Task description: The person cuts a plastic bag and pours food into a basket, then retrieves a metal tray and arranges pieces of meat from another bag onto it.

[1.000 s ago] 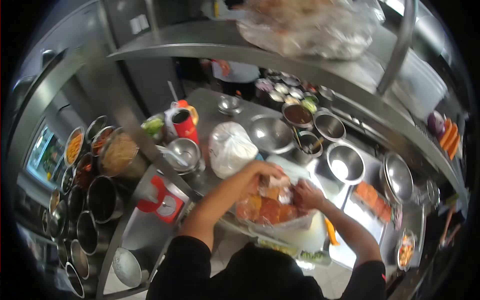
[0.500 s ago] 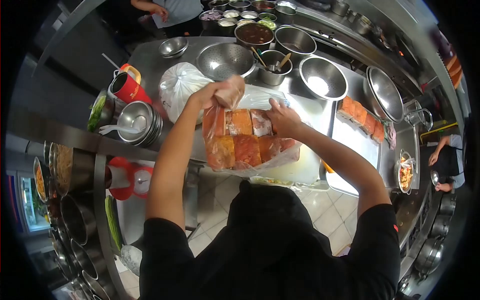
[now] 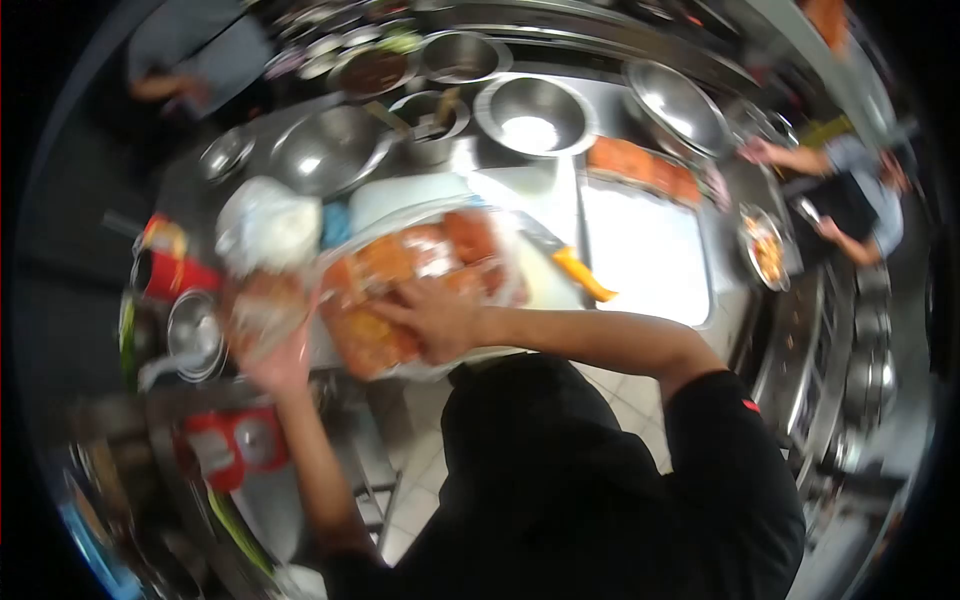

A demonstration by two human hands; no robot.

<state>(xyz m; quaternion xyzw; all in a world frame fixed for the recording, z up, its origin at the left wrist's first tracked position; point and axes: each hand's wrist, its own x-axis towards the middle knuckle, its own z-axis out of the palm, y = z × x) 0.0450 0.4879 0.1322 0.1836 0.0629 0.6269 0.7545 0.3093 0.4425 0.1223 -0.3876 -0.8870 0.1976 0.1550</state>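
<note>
At the near edge of the worktop (image 3: 185, 195), the bag of orange blocks (image 3: 400, 265) lies under the flattened right hand (image 3: 437, 318) while the left hand (image 3: 275, 360) clutches its loose end, so steady pressure probably prevents sliding.

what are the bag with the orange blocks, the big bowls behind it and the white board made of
Bag: thin clear plastic, glossy; the orange blocks show through it where the right hand rests on it. Bowls: likely stainless steel, grey with bright reflections. White board: probably plastic, flat and matte, though the blur leaves that open.
</note>
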